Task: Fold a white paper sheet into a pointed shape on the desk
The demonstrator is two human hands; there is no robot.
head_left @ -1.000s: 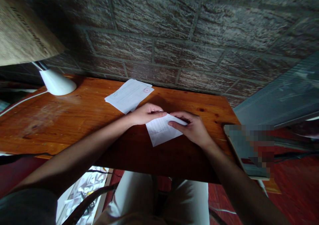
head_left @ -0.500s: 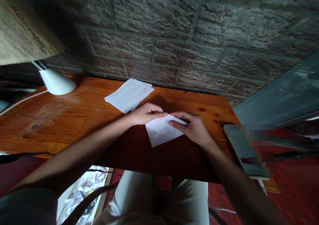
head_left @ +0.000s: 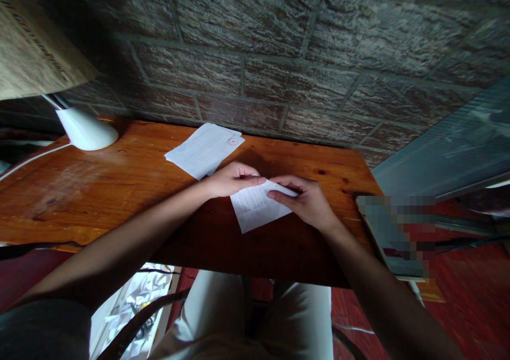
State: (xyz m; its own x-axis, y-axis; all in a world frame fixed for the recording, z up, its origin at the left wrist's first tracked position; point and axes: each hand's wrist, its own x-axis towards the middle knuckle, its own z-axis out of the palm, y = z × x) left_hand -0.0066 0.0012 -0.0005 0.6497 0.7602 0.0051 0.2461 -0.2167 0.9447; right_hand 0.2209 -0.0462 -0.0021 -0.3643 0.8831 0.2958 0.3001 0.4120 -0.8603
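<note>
Between my two hands is a white sheet of paper (head_left: 258, 210) with faint printed lines, its upper edge folded over. My left hand (head_left: 235, 179) pinches the top left of the fold, thumb lying along it. At the right end of the fold, my right hand (head_left: 305, 198) grips the paper between thumb and fingers. The sheet's lower part hangs toward me over the table. Behind my left hand lies a small stack of printed papers (head_left: 203, 147), the top one bearing a round red stamp.
The wooden table (head_left: 79, 190) stands against a stone-block wall (head_left: 279, 78). A lamp with a white base (head_left: 87, 129) and printed shade is at the far left. A flat device (head_left: 382, 232), partly pixelated, lies at the right edge. Crumpled white material (head_left: 139, 296) sits below, at left.
The view has shifted very slightly. Both hands keep the same grip on the folded paper, with hardly any movement of the sheet.
</note>
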